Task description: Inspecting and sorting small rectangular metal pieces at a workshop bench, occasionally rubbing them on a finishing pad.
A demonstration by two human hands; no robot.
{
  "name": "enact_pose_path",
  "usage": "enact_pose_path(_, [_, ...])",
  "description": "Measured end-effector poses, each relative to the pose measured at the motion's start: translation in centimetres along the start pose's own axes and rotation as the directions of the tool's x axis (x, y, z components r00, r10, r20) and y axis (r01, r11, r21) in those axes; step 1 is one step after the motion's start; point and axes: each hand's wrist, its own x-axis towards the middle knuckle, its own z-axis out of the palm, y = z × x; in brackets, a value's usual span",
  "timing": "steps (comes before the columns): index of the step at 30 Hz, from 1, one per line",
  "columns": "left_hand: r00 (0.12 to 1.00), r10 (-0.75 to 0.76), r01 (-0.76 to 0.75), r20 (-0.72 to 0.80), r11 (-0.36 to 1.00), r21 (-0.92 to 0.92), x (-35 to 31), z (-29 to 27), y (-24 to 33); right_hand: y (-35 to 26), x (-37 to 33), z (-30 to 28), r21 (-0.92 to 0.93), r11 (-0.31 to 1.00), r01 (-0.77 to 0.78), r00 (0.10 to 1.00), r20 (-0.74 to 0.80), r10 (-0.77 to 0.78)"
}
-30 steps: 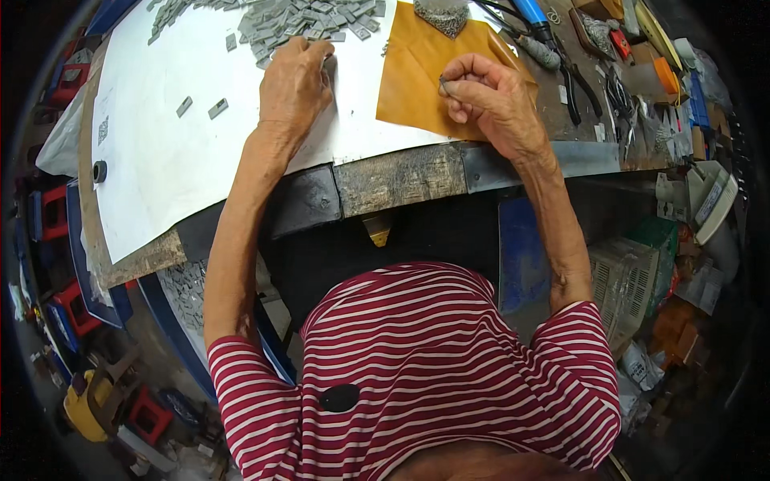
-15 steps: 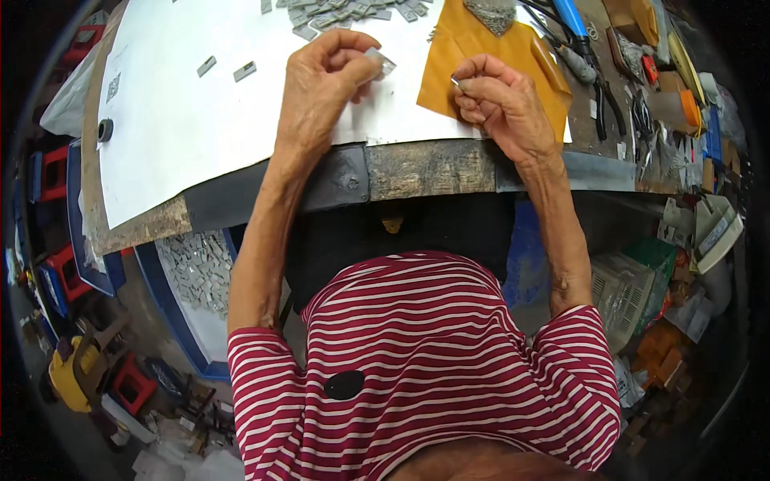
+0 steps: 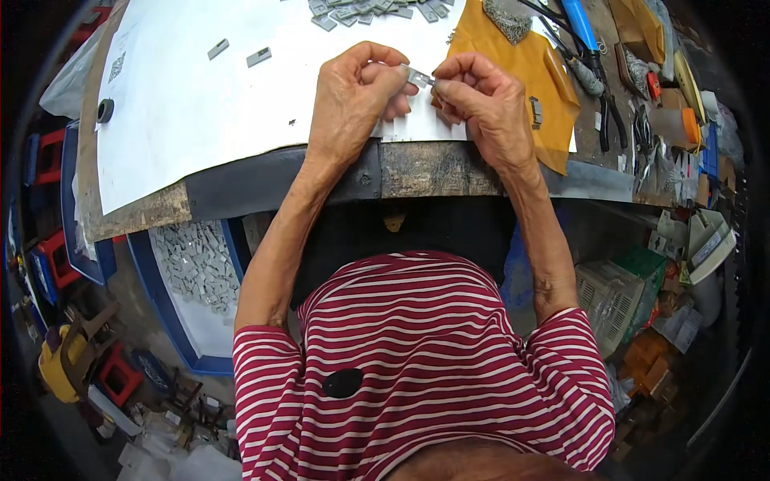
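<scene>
We see first the workbench [image 3: 433, 170], its dark worn front edge running across the upper half of the view, with a large white sheet [image 3: 224, 104] spread over most of its left and middle. Below the bench on the left stands a blue tray [image 3: 160, 321] holding a heap of small grey pieces. To the right of the white sheet lies a mustard-yellow sheet [image 3: 553, 96], and beyond it a clutter of hand tools, among them a blue-handled tool [image 3: 579, 24]. At the top edge of the white sheet we find a pile of grey metal pieces [image 3: 369, 11], and two loose grey pieces [image 3: 239, 53] lie apart from it further left. Our left hand [image 3: 349, 104] and right hand [image 3: 485, 108] meet over the near edge of the white sheet, both closed in a narrow pinch. Between them, at the fingertips, is the small grey metal piece [image 3: 419, 77]: the left thumb and forefinger grip one end, and the right fingers close on the other end. It is held in the air just above the sheet, near the border of the yellow sheet.
</scene>
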Motion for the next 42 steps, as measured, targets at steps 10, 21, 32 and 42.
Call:
enact_pose_path(10, [1.0,0.002,-0.004,0.031,0.999,0.05,-0.3,0.5,0.3,-0.2,-0.1,-0.3,-0.105,0.994,0.009,1.0,0.015,-0.007])
enact_pose_path(21, [0.998,0.017,-0.018,0.059,1.0,0.014,-0.3,0.4,0.0,-0.3,0.0,-0.1,-0.151,0.988,0.004,1.0,0.027,0.0])
enact_pose_path(32, [0.995,0.02,-0.028,0.101,0.997,0.075,-0.2,0.6,0.0,-0.4,0.3,0.2,-0.197,0.98,-0.014,1.0,-0.005,0.014])
enact_pose_path(42, [0.843,0.398,-0.534,0.362,0.539,0.651,-0.4,-0.6,1.2,-1.0,0.6,0.3,-0.068,0.989,-0.13,0.99,0.047,0.134])
